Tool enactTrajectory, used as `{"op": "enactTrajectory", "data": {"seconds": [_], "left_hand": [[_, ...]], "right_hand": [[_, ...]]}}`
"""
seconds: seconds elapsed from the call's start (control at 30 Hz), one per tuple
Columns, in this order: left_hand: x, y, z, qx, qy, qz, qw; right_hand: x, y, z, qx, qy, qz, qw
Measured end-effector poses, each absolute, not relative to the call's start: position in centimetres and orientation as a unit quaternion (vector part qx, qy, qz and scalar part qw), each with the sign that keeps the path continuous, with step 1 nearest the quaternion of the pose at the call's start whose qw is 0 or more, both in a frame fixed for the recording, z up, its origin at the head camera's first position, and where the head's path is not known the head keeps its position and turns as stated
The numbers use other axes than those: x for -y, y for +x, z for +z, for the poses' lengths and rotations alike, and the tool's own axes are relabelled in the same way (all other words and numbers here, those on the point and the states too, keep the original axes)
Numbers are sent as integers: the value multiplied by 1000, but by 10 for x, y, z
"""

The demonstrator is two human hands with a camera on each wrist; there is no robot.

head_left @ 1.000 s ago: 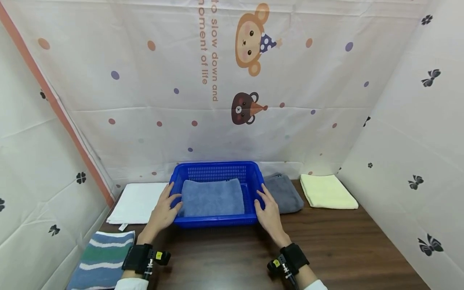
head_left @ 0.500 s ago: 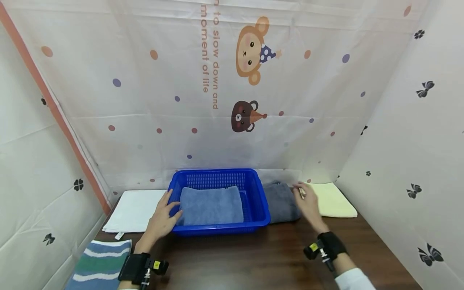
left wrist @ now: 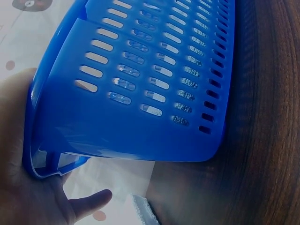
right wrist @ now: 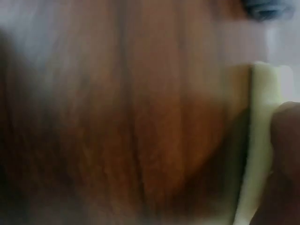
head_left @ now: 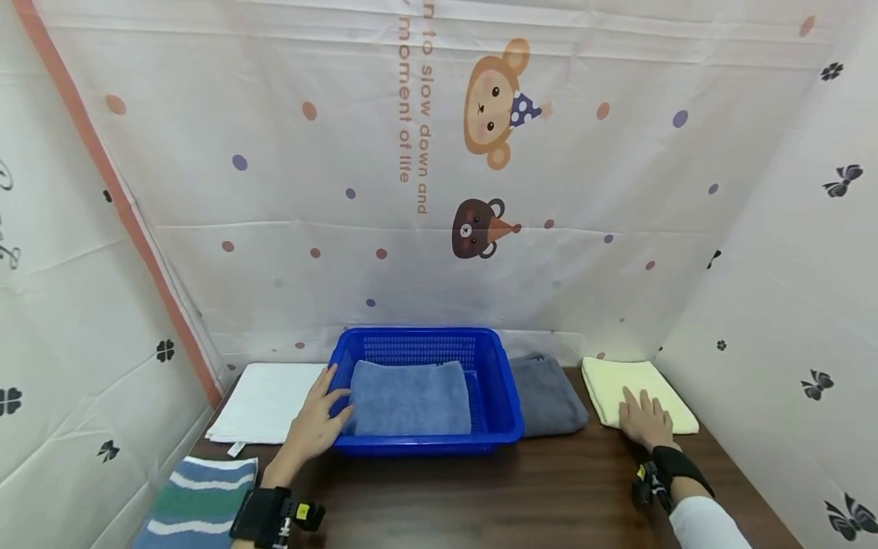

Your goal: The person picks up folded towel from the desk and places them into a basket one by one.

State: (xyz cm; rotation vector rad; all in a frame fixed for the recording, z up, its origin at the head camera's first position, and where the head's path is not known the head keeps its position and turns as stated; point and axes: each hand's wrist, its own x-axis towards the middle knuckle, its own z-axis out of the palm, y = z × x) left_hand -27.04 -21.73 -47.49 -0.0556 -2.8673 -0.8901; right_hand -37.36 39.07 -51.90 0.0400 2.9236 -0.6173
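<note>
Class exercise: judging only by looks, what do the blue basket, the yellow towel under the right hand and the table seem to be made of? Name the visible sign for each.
Blue basket: probably moulded plastic, smooth and slightly glossy, with rows of slots in its walls. Yellow towel: soft, matte cloth, likely terry or microfibre, folded flat; the right hand rests on it. Table: dark wood or a wood-grain laminate, showing streaked grain; which of the two cannot be told.

Bright, even light; right wrist view blurred, perhaps by motion.
</note>
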Motion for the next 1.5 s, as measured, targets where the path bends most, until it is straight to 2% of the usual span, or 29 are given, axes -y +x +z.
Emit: {"op": "enactTrajectory", "data": {"seconds": [0.3,0.53,0.8,0.97,1.1,1.3,1.5], "left_hand": [[217,-271,-476,952,-28,-299,64],[219,-273,-477,952,-28,-296,73],[218,-277,-474,951,-31,-300,67],[218,-274,-475,950,-32,-302,73],[217,-272,-474,949,-33,-303,75],[218,-270,-472,949,-29,-309,62],[217,-272,-474,948,-27,-310,65]], "right_hand": [[-391,-338,-515,-969,46,-209,125],[-384,-291,-520,-975,20,-202,92],[-374,-239,-528,-986,33,-143,80],[-344,-204,-526,-994,36,-76,74],[-313,-182,-515,-994,23,-47,93],[-267,-166,-501,-994,-16,-32,102],[-216,-159,-501,-995,-56,-26,76]]}}
